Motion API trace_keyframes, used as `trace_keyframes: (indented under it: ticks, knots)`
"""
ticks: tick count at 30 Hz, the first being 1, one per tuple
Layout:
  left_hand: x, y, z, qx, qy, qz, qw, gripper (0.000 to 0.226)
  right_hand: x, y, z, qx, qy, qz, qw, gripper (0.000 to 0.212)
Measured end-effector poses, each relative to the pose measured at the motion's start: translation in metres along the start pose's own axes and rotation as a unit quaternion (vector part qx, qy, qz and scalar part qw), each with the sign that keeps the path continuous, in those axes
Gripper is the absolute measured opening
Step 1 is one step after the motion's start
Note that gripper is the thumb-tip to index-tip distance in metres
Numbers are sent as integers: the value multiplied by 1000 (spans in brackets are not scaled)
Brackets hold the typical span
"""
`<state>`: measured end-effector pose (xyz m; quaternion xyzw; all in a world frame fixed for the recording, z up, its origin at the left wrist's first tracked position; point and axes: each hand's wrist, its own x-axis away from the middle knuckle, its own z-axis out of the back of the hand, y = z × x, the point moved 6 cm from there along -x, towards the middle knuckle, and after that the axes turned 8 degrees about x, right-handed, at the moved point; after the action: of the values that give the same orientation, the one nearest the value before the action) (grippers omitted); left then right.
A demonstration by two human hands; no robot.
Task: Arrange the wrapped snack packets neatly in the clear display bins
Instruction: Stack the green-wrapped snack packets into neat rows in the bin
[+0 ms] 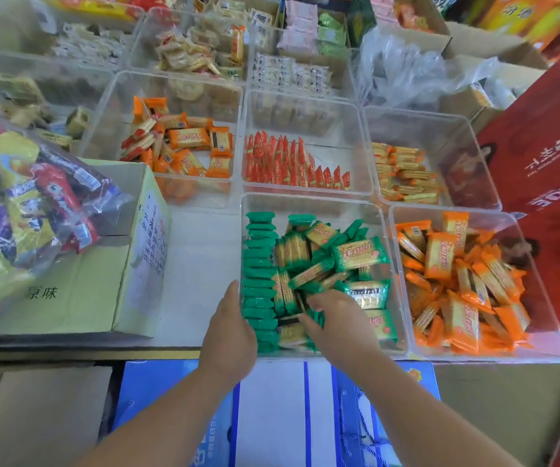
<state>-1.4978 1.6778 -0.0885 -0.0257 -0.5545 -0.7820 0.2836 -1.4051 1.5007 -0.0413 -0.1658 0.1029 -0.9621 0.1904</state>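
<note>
A white tabletop (197, 251) carries a grid of clear display bins (308, 96), most holding wrapped snack packets in orange, red or pale wrappers. A cardboard box (79, 284) sits to the left.

The nearest middle bin (312, 200) is the one being worked on. Along its left wall runs a tidy row (260, 264) of green packets standing on edge; the rest of it holds a loose heap (361, 254) of the same green packets, lying at all angles.

The left hand (233, 325) lies flat, fingers straight, against the near end of that row (inside or outside the wall is unclear). The right hand (340, 323) reaches into the heap with fingers curled downward; its back hides whether it grips a packet.

The step appears to be building up the row. The next move likely calls for standing a packet on edge beside it.
</note>
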Motion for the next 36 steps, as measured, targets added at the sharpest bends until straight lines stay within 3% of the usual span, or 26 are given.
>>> trace_keyframes:
  ticks: [3,6,10,14,17,19,21,24,26,33,36]
  knots:
    - [0,4,2,-24,-2,-6,1000,70,17,18,-7,81,-4,-40,996,51]
    - [3,7,0,-45,6,-7,999,68,23,22,-16,122,-23,-13,992,59]
    - [4,4,1,-131,43,18,990,84,20,33,-19,53,-73,53,995,65]
    - [6,13,1,-216,91,11,972,90,23,59,2,-45,-44,130,989,43]
    - [9,40,-7,-403,121,-103,901,91,24,82,23,23,72,178,981,27]
    - [14,62,-26,-433,90,-233,866,87,20,96,28,56,53,162,984,40]
    - [17,75,-53,-404,9,-297,865,78,16,109,24,57,-2,139,989,61]
    - [7,69,-81,-359,-133,-165,909,73,13,113,23,22,-31,128,991,82]
    - [-2,64,-85,-346,-177,-89,917,72,12,111,20,21,-40,125,991,87]
    - [-16,66,-101,-422,-177,-54,888,82,2,103,11,51,-50,118,990,99]
    - [-15,63,-106,-424,-153,-34,892,79,-2,99,9,72,-39,131,988,104]
